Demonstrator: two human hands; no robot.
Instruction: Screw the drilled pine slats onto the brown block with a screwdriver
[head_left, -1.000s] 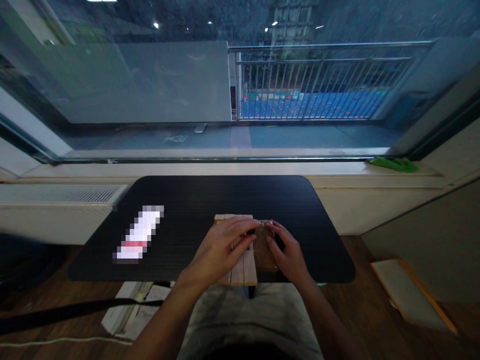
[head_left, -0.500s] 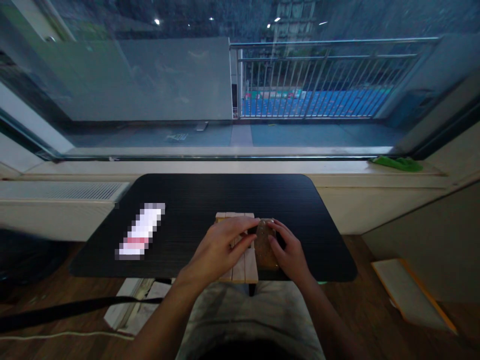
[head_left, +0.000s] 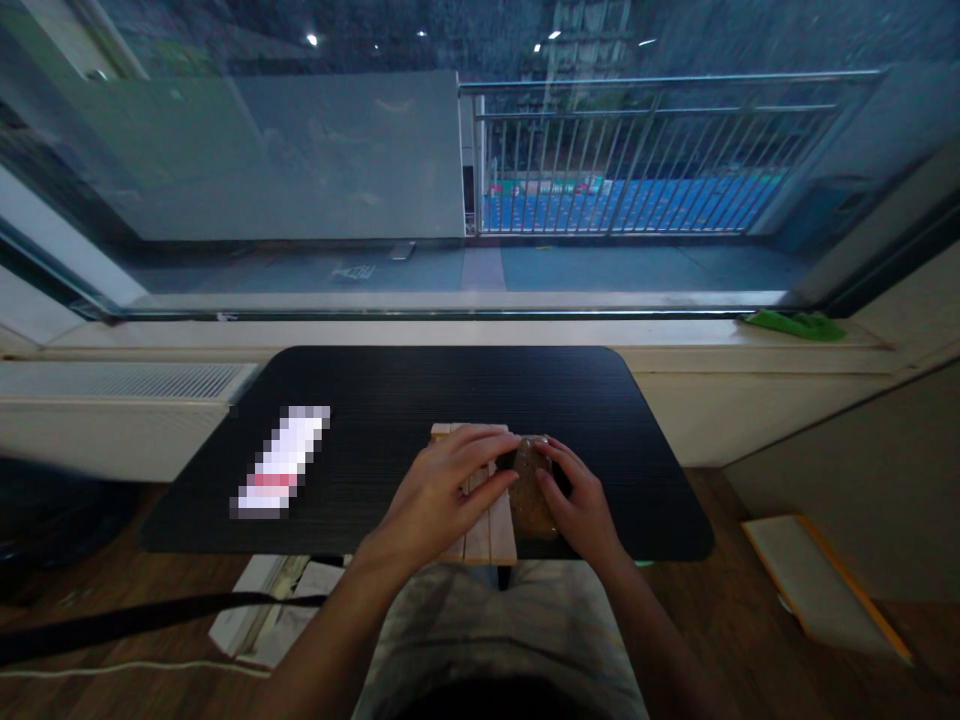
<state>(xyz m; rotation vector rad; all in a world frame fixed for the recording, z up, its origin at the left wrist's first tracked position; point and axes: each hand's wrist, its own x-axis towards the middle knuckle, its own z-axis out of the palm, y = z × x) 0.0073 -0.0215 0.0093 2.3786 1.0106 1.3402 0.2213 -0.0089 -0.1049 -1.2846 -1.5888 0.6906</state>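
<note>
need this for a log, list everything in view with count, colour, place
window: one, bluish, ahead
railing: one, metallic, outside
table: one, black, below window
slatted wood: one, pale, on table
packet: one, brown, beside slatted wood
pixelated patch: one, white and red, table's left
cloth: one, green, sill's right
vented unit: one, white, left of table
board: one, pale, orange-edged, lower right
clutter: count unclear, whitish, under table's left
strap: one, black, lower left
cord: one, whitish, lower left
dark object: one, black, far left
left grip: one, bare, over slatted wood
right grip: one, bare, at packet's right
</note>
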